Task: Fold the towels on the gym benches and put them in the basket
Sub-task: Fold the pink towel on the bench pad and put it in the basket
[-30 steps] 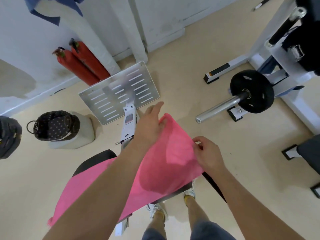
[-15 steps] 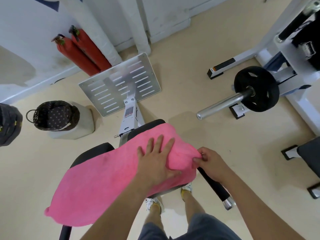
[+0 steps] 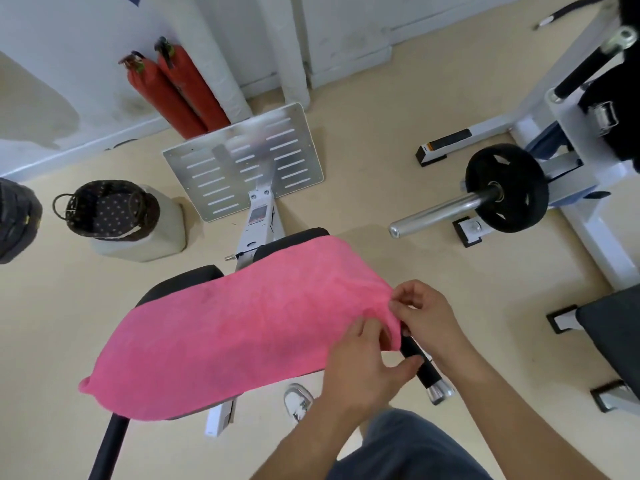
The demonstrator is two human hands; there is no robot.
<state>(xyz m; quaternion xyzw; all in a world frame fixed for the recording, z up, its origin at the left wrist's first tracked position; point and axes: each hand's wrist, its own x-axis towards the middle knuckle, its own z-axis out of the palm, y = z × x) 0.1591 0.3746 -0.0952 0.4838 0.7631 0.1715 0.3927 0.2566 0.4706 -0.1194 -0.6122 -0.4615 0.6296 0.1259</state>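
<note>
Terrycloth is what the hands are dealing with: the pink towel (image 3: 242, 327) looks soft, light and limp, so it should sag wherever it is unsupported and keep no shape of its own. It lies draped over the black bench pads (image 3: 180, 282), folded into 1 long band. Its long axis runs from lower left to upper right in the view, crosswise to the bench rail. The left end hangs off the pad; the right end points at the hands.

The right hand (image 3: 426, 313) pinches the far corner of that right end between thumb and fingertips. The left hand (image 3: 363, 368) reaches to the near corner, fingers at the hem, thumb out; whether it grips or only touches, I cannot tell.

Corners and hems seem the best holds, since 2 pinched corners keep an edge taut. The basket (image 3: 145, 220) sits well apart, on the floor side to the left.
</note>
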